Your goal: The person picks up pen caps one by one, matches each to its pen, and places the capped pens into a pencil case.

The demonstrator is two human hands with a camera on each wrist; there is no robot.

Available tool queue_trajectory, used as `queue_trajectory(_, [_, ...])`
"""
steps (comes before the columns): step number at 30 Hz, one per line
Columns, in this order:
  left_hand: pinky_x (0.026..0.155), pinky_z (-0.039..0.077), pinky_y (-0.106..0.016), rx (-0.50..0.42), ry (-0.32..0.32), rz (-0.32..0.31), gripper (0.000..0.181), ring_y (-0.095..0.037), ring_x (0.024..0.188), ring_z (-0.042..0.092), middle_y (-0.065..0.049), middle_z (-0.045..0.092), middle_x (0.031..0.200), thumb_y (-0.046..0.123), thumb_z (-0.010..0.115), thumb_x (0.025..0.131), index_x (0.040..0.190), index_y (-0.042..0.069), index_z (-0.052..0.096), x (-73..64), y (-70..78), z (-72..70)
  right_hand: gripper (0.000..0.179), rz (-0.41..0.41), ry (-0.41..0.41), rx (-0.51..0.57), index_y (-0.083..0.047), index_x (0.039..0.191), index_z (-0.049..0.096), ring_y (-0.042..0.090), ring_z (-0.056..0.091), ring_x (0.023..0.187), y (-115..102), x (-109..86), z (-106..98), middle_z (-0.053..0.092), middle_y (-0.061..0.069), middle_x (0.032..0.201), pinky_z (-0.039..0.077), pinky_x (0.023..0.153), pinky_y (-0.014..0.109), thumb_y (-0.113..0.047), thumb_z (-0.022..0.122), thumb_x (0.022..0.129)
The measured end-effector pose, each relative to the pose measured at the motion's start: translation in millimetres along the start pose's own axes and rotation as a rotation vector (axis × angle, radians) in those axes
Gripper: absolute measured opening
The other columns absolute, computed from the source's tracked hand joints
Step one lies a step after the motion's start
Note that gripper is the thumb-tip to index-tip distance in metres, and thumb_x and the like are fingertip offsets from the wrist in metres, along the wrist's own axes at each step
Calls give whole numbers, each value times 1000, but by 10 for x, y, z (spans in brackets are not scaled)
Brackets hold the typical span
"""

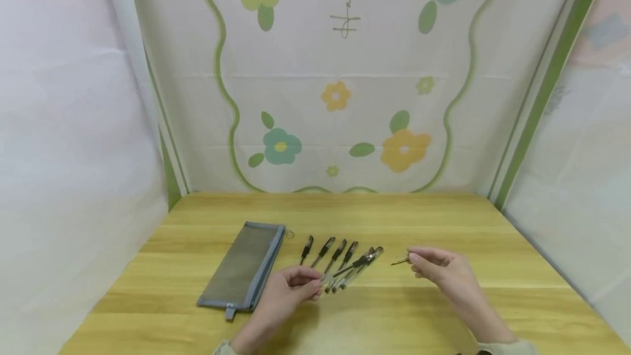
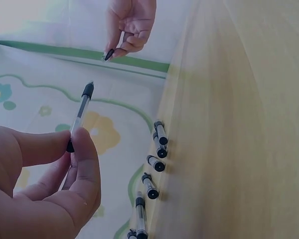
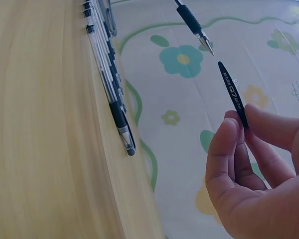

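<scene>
Flowered cloth [image 1: 305, 51] hangs behind the wooden table [image 1: 374, 319]. Raised above it, my left hand [image 1: 294, 285] has thumb and fingers closed in a pinch near the rear of an uncapped pen [image 2: 81, 110]; my right hand [image 1: 439, 267] likewise pinches a black cap [image 3: 232, 94], apart from the bare tip. More pens [image 1: 337, 253] lie on the wood, beside a grey pouch [image 1: 241, 267].
</scene>
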State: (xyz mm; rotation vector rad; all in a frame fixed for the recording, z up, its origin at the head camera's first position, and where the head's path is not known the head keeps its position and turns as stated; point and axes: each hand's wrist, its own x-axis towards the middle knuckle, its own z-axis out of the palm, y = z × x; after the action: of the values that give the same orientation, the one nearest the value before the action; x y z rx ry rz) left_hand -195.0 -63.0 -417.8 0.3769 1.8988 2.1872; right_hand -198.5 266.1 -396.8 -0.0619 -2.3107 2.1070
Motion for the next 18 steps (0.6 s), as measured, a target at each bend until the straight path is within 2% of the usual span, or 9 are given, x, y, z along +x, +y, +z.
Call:
queue_trajectory(6, [72, 51, -34, 50, -45, -13, 25, -40, 84, 58, -22, 60, 91, 6, 67, 77, 99, -3, 61, -6, 1, 28, 38, -34, 14, -51, -5, 106, 64, 38, 57, 89, 18, -8, 40, 64, 11, 99, 48, 76, 35, -27, 71, 76])
queue_trajectory(11, [72, 51, -34, 60, -74, -3, 28, -35, 81, 60, -24, 60, 92, 7, 67, 78, 101, -7, 59, -17, 7, 49, 36, -52, -4, -59, -4, 105, 64, 38, 58, 88, 10, -28, 86, 64, 12, 98, 49, 75, 36, -26, 71, 76])
queue_trajectory(18, [72, 50, -35, 63, -67, -2, 26, -32, 80, 60, -26, 59, 94, 8, 67, 78, 100, -5, 60, -21, 0, 56, 36, -76, -35, -21, 0, 105, 63, 34, 59, 84, -31, -37, 124, 64, 15, 96, 49, 74, 39, -23, 70, 77])
